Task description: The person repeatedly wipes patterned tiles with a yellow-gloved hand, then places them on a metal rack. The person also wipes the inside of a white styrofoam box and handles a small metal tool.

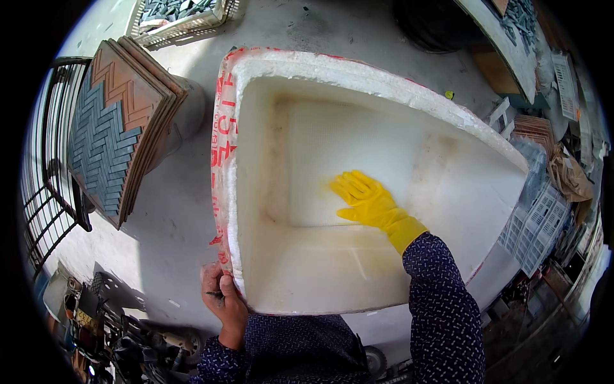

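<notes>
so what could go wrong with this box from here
The foam box might shift if the gloved right hand pushes hard, since the bare left hand holds it near one corner. Its rough rim could shed crumbs. The right sleeve may pick up dirt, as brown stains mark the inside.

Downward fisheye view from head

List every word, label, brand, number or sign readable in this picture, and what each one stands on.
Foam box: large red lettering runs along its outer left side, down toward the left hand; wording not copied here, and part is too skewed to read.
Yellow plate, lower left: dark marks, too small and blurred to read.
Yellow glove: no writing visible.
No other writing can be made out.
</notes>
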Demonstrator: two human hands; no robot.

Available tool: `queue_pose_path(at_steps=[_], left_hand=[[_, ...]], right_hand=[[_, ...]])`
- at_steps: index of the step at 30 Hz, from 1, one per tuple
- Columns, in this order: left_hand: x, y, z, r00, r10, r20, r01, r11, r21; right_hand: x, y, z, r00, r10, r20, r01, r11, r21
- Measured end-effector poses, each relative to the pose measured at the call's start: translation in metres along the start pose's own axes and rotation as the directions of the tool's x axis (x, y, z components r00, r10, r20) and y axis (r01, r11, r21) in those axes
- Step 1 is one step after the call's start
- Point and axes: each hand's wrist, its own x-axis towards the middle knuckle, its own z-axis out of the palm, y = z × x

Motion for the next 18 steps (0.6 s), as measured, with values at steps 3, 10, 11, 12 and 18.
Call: queue_pose_path(at_steps=[3, 10, 11, 12, 18], left_hand=[[0.002, 0.012, 0.007, 0.998, -0.056, 0.014, 0.057, 0.998, -0.041], [0.001, 0.011, 0.006, 0.999, -0.041, -0.007, 0.041, 0.999, -0.003], [0.002, 0.012, 0.007, 0.999, -0.038, 0.007, 0.038, 0.999, 0.003], [0.002, 0.011, 0.006, 1.000, -0.022, 0.020, 0.022, 1.000, -0.006], [-0.004, 0.010, 0.008, 1.000, -0.018, -0.012, 0.019, 0.999, 0.045]], right_hand=[[0.020, 0.032, -0.036, 0.875, 0.331, -0.353, -0.387, 0.917, -0.100], [0.091, -0.046, 0.017, 0.949, -0.094, -0.300, 0.090, 0.996, -0.024], [0.076, -0.048, 0.029, 0.951, -0.232, -0.204, 0.227, 0.973, -0.048], [0.064, -0.044, 0.034, 0.950, -0.263, -0.169, 0.257, 0.965, -0.057], [0.026, 0.032, -0.032, 0.827, 0.379, -0.415, -0.487, 0.852, -0.194]])
